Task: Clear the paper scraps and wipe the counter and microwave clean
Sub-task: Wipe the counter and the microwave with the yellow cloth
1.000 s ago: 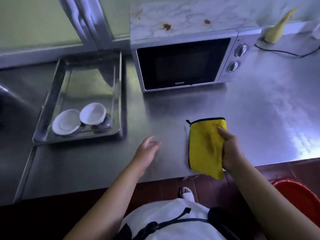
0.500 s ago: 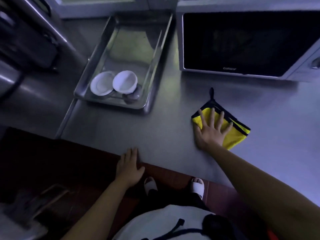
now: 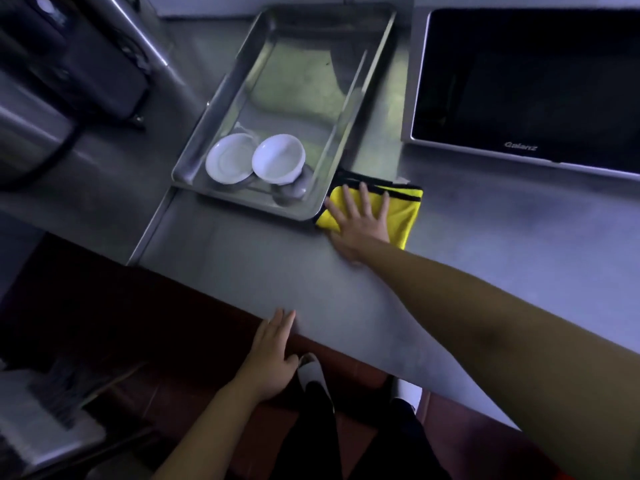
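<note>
dim bluish light, dark red floor [image 3: 363, 441]

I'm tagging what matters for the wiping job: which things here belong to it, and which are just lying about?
In the job: cloth, pressed flat by the right hand; counter; microwave; left hand at the counter edge.
Lying about: tray; two bowls in it; dark appliance, far left.

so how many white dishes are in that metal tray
2. A flat white dish sits at the front left of the metal tray; a white bowl is just right of it, rims overlapping in view. Dark shapes beneath them may be more dishes; cannot tell.
</note>
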`<state>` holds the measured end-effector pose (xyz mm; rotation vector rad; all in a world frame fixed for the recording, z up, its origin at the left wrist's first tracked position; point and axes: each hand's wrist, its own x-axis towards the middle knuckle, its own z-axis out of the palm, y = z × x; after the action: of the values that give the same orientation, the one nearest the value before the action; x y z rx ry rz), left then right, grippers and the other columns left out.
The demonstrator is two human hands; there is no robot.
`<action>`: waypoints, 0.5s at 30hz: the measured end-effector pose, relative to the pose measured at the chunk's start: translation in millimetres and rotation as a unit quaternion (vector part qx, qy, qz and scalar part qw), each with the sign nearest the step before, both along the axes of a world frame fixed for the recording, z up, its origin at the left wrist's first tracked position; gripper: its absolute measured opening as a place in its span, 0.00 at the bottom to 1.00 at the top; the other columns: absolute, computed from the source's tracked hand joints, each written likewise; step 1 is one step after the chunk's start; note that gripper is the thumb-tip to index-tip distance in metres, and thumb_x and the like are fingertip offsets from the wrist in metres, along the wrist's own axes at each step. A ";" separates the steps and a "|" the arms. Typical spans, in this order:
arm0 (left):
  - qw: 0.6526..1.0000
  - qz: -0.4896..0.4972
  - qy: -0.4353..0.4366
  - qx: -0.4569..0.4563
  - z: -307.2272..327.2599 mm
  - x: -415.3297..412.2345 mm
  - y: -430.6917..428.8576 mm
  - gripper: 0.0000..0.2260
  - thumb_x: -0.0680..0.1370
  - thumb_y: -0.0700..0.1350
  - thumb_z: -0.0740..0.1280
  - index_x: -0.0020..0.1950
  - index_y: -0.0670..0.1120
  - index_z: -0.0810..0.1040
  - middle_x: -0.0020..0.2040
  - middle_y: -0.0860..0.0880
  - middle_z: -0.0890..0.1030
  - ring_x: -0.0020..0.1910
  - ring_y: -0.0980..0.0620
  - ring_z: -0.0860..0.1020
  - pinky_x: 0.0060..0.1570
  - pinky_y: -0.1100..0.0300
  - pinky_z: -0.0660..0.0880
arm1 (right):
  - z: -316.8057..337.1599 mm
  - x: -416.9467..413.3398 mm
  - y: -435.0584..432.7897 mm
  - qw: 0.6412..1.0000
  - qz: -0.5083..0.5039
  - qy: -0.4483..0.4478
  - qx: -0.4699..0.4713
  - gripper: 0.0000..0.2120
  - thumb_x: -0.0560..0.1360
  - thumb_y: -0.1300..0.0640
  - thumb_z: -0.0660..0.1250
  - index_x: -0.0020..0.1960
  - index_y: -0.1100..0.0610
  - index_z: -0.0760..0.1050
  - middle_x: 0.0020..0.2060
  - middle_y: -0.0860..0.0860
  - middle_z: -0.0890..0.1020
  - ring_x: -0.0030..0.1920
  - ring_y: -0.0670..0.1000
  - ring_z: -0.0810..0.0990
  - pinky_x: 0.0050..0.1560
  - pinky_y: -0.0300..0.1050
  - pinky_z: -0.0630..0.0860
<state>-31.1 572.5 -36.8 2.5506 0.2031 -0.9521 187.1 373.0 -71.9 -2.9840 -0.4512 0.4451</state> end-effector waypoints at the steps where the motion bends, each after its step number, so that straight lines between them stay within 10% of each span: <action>1: 1.000 0.003 -0.002 -0.005 1.0 0.1 0.8 0.37 0.81 0.43 0.63 0.81 0.56 0.42 0.81 0.55 0.39 0.80 0.48 0.38 0.77 0.53 0.43 | -1.3 -13.3 3.0 1.000 0.013 -0.003 0.000 0.33 0.79 0.32 0.41 0.80 0.39 0.37 0.81 0.51 0.40 0.79 0.62 0.34 0.68 0.78 0.36; 15: 0.927 0.303 -0.147 -0.165 20.5 32.6 -14.4 0.12 0.81 0.33 0.62 0.59 0.43 0.81 0.57 0.45 0.81 0.59 0.48 0.78 0.54 0.71 0.72 | 21.2 -198.6 -38.9 0.959 0.227 0.133 0.109 0.34 0.76 0.35 0.35 0.81 0.42 0.45 0.79 0.42 0.39 0.78 0.53 0.31 0.72 0.64 0.25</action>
<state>1.6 558.1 -16.3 2.0781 0.6376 -0.3267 -11.4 334.1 -50.7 -2.5442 -1.0817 0.7645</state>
